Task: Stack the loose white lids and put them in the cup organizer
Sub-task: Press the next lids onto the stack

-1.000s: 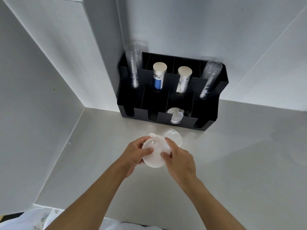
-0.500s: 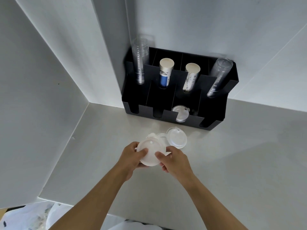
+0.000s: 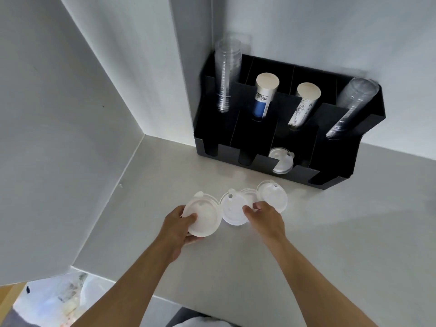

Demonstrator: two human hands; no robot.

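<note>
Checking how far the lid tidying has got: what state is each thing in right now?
left hand: gripping one lid
lid in left hand: lifted, tilted
right hand: fingers on the middle lid
middle lid: on the counter, overlapping others
far lid: loose, partly propped up
cup organizer: upright, one front slot holding lids

Both bare forearms reach forward from the bottom edge. The left hand [image 3: 180,224] is curled, thumb on top and fingers underneath, pinching something flat. The right hand [image 3: 265,217] lies palm down, fingertips seemingly pressing, its grip unclear.
</note>
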